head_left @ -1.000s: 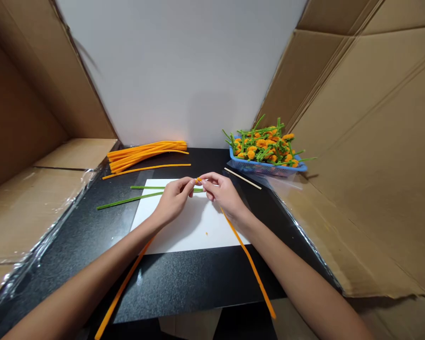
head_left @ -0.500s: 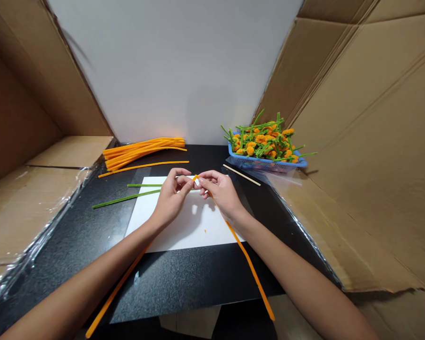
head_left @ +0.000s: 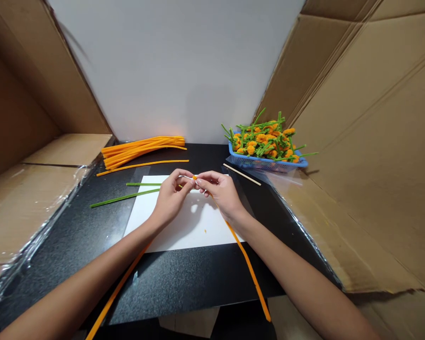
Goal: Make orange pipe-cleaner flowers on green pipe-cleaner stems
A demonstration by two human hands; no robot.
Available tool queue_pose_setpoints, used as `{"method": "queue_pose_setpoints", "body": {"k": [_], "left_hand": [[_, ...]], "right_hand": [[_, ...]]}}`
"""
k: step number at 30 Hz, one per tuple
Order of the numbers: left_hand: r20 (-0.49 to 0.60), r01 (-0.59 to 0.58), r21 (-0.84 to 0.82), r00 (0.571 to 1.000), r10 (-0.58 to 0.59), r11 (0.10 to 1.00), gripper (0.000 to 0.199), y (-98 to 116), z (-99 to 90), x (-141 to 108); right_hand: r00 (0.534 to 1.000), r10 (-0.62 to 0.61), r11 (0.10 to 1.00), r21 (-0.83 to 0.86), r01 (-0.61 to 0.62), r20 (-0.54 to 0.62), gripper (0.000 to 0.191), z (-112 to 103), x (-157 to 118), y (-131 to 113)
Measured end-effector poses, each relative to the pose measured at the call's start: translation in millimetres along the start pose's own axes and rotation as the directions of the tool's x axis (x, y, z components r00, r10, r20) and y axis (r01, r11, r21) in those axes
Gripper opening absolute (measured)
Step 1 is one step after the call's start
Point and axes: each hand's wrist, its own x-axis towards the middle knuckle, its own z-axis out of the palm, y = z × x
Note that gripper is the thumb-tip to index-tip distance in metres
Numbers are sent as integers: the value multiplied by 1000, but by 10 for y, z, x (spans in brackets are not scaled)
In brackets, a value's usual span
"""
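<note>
Fingertips (head_left: 188, 180) of L hand (head_left: 172, 200) & R hand (head_left: 221, 193) pressed together, pinching tight bend of orange pipe cleaner (head_left: 250, 274) at centre, ends trailing past wrists over white paper sheet (head_left: 212, 233); green pipe cleaners (head_left: 125, 199) to L, orange pipe cleaner bundle (head_left: 141, 147) beyond, blue basket (head_left: 265, 165) w/ finished pipe-cleaner flowers far R.

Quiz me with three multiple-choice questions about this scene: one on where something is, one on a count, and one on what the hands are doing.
1. Where is the blue basket of orange-and-green flowers?
A) On the white sheet
B) Beyond the sheet, towards the right
C) Against the left cardboard wall

2. How many green pipe cleaners lie at the sheet's left side?
A) One
B) Two
C) Five

3. What are the left hand and right hand doing?
A) Pinching an orange pipe cleaner
B) Lying flat on the sheet
C) Holding the wooden stick

Answers:
1. B, it stands at the back right of the black table top.
2. B, one shorter and one longer stem show.
3. A, their fingertips meet on it.
</note>
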Motion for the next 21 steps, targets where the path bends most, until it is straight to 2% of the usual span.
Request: {"method": "queue_pose_setpoints", "body": {"k": [7,10,15,21], "left_hand": [[-45,-64,43,997,66,997,22,-1,-23,12],[-53,-35,-7,998,34,999,24,-5,-27,21],[-98,51,-123,993,-63,991,31,-27,-24,26],[-150,40,-86,987,-52,996,27,-28,-14,-5]], "right_hand": [[988,-151,971,-192,143,-25,11,-47,1,-13],[980,-198,956,-227,187,-27,8,-56,6,-8],[987,-155,974,-170,147,-35,11,-29,2,19],[991,-110,990,-98,103,-72,20,12,-25,22]]}}
